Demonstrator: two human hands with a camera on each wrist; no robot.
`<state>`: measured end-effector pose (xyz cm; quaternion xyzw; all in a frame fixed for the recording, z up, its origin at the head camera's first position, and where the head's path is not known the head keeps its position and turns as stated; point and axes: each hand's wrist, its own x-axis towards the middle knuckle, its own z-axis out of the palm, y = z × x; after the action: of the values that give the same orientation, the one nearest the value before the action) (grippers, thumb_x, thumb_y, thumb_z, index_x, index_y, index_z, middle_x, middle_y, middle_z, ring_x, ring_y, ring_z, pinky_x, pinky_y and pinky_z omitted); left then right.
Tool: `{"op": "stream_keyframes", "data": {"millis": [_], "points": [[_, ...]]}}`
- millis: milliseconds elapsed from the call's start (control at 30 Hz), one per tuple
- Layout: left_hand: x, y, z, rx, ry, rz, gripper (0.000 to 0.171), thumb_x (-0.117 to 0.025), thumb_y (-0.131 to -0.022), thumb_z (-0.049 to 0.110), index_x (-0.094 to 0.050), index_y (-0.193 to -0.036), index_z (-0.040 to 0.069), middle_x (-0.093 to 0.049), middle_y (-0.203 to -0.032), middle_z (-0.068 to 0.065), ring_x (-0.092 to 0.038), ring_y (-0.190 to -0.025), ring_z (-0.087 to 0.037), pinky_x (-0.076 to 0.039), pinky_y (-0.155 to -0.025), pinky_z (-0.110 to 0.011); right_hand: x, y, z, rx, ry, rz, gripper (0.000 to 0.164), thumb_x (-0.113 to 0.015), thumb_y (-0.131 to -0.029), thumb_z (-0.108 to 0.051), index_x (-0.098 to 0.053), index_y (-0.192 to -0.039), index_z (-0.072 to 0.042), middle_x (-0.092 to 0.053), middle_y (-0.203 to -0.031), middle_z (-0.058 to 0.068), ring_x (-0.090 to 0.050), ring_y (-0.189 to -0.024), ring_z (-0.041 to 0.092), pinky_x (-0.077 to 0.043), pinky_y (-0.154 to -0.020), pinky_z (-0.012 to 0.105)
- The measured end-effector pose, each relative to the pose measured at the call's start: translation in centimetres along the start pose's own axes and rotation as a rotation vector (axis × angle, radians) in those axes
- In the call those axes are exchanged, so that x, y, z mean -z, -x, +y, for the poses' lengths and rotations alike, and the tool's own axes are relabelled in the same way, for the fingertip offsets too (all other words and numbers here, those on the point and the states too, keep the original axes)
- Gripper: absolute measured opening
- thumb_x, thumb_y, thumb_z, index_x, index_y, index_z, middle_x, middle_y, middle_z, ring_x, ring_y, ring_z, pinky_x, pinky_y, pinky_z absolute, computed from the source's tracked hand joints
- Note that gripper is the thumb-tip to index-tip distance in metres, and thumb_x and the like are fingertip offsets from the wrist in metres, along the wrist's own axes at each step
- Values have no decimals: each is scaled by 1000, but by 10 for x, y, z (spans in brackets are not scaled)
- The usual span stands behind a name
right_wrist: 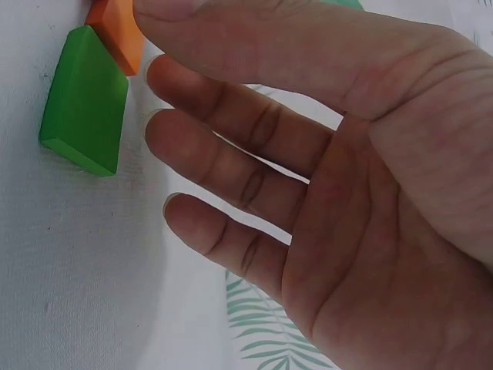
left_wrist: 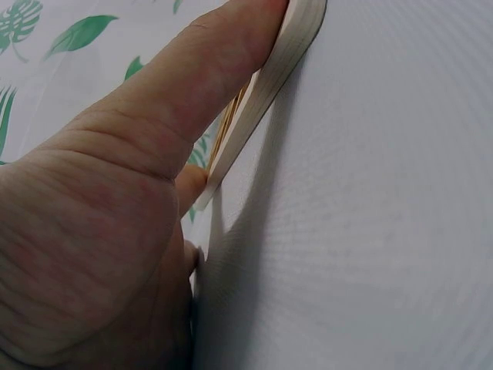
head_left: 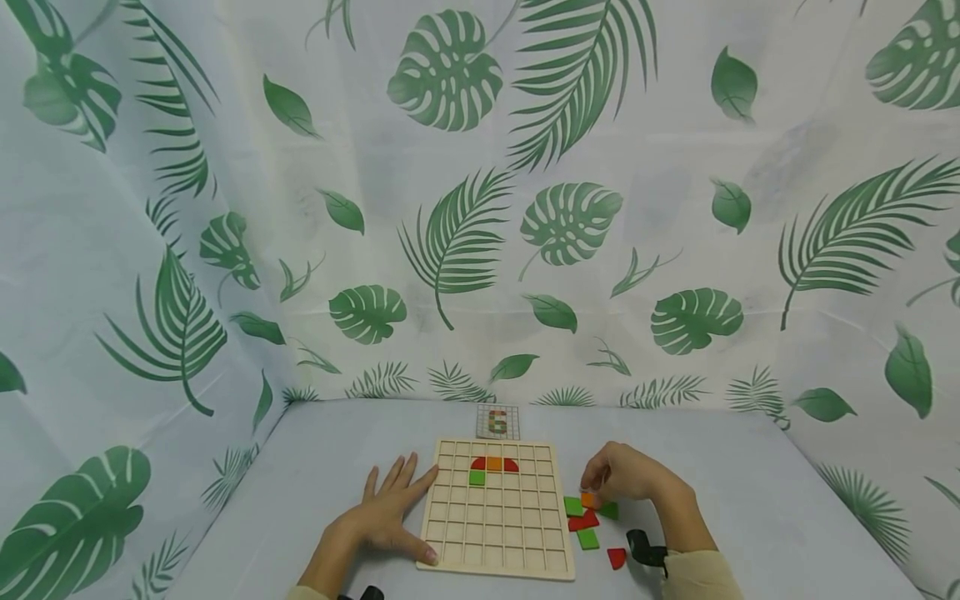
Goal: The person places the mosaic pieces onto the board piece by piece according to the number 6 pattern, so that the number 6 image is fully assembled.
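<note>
In the head view we saw the gridded wooden board (head_left: pixel 495 533) lying on the pale table (head_left: pixel 300 475), with a red piece (head_left: pixel 478 463), an orange square (head_left: pixel 494 463), another red piece and a green square (head_left: pixel 477 477) set in its upper cells. A small pattern card (head_left: pixel 498 422) lay just beyond it. The left hand (head_left: pixel 386 512) had its fingers loose and spread along the board's left side, thumb on the near corner. The right hand (head_left: pixel 622 473) reached down over loose green, red and orange pieces beside the board, its fingertips at an orange piece (head_left: pixel 588 500).

From the left wrist we saw what the head view hid: the board's thick side edge, and the thumb laid against it.

From the right wrist we saw a thick green block (right_wrist: pixel 83 104) touching or nearly touching the orange piece, and three fingers loosely bent, holding nothing. The thumb tip was beside the orange piece; the forefinger was hidden, so we could not tell whether they pinched it.
</note>
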<state>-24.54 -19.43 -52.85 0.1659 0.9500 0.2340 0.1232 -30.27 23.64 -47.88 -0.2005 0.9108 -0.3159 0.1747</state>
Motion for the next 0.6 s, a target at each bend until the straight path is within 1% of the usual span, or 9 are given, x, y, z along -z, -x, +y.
{"op": "stream_keyframes", "data": {"millis": [300,433,600], "points": [[0,-1,-1,-4,-6,-2,135,-86,-57,79,-26,-166,28,-4,-175,-19,3,-162,-42,11,-121,-75,-3,-3,2,-8,6,-7,22,-86,-74,5,-81,-88,-12,-72,-81,1,-59,-75,19,-50,-65,33],[-1,-1,-2,-1,-9,-1,135,-86,-57,79,-27,-166,28,-4,-175,-19,3,-163,-42,11,-121,-75,-5,-5,1,-27,14,1,25,-86,-73,7,-81,-87,-13,-70,-81,1,-59,-75,20,-50,-65,34],[-1,-1,-2,-1,-11,-2,135,-86,-56,79,-27,-166,28,-4,-175,-19,3,-162,-42,10,-121,-75,-7,-6,-2,-61,24,14,26,-86,-73,8,-80,-86,-13,-69,-80,2,-58,-74,19,-50,-63,33]]}}
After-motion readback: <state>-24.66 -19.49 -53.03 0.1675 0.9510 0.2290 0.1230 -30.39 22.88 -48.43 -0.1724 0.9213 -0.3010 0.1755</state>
